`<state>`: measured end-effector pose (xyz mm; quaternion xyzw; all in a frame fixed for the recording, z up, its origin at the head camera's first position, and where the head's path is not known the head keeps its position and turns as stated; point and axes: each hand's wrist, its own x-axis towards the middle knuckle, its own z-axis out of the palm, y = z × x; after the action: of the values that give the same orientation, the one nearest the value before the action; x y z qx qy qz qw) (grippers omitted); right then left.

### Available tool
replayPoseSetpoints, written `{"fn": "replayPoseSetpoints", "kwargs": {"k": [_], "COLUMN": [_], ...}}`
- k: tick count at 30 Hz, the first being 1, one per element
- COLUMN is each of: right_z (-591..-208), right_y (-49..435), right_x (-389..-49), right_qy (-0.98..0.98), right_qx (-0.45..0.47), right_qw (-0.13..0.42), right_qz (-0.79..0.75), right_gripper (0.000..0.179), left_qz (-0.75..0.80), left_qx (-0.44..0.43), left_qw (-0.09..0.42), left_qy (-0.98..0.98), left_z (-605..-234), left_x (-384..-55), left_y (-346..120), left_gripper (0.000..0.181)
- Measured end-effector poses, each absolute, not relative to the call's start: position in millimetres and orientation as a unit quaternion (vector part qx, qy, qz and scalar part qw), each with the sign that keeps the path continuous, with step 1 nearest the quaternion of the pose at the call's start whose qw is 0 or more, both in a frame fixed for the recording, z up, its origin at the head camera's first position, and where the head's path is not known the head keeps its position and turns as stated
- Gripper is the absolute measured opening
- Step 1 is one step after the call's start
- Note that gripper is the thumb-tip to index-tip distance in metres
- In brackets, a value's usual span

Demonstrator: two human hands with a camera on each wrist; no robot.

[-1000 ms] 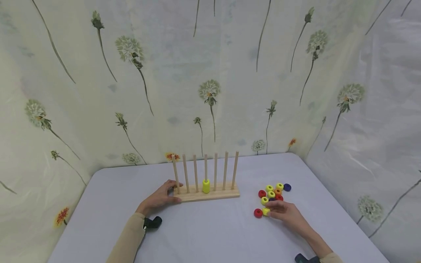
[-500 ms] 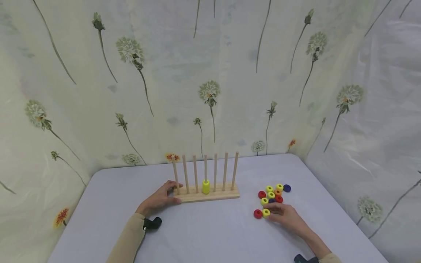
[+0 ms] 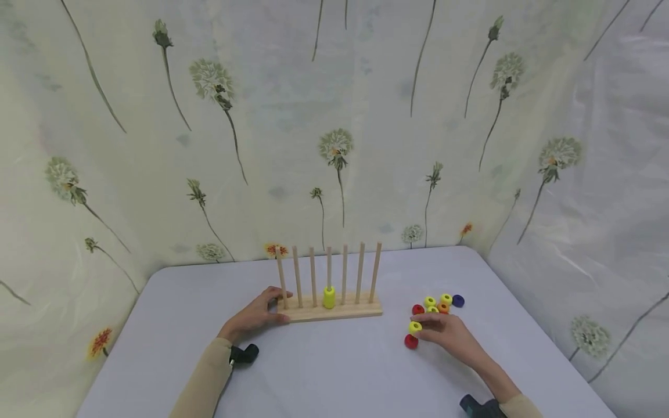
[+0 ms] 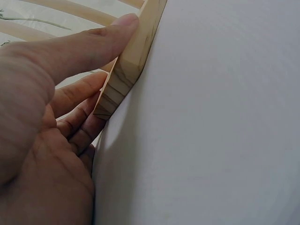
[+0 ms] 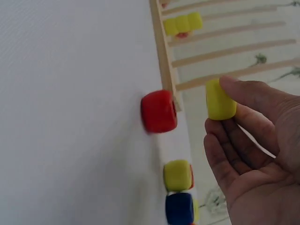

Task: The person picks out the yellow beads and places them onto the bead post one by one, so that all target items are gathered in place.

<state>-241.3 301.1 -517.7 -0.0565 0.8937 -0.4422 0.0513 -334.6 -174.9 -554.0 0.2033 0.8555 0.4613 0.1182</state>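
A wooden peg stand point(image 3: 334, 314) with a row of several upright pegs rests on the white table. Stacked yellow beads point(image 5: 183, 23) sit low on its middle peg. My left hand point(image 3: 255, 315) grips the stand's left end; in the left wrist view the thumb lies on the base point(image 4: 132, 47) and the fingers reach behind its end. To the right, my right hand point(image 3: 456, 338) pinches a yellow bead point(image 5: 220, 99) between thumb and fingers, raised off the table. Just in front of that bead lies a red bead point(image 3: 411, 342).
Beyond the right hand is a loose group of beads: a red one point(image 3: 417, 310), yellow ones point(image 3: 446, 299), an orange one point(image 3: 443, 307) and a dark blue one point(image 3: 458, 301). The hand partly hides this group. A flower-patterned curtain point(image 3: 282, 145) hangs behind the table.
My right hand has taken the yellow bead from beside the near red bead, lifting it and moving slightly left and away from me. The left hand stays on the stand.
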Motion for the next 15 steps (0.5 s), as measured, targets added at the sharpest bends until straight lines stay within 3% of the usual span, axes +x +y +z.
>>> {"fn": "replayPoseSetpoints", "kwargs": {"k": [15], "right_z": [-454], "right_y": [217], "right_x": [-259], "right_qy": [0.860], "right_qx": [-0.198], "right_qw": [0.040], "right_qz": [-0.468], "right_gripper": [0.037], "left_qz": [0.470], "left_qx": [0.203], "left_qw": [0.122], "left_qy": [0.850], "left_z": [-556], "left_x": [-337], "left_y": [-175], "left_gripper": [0.059]}}
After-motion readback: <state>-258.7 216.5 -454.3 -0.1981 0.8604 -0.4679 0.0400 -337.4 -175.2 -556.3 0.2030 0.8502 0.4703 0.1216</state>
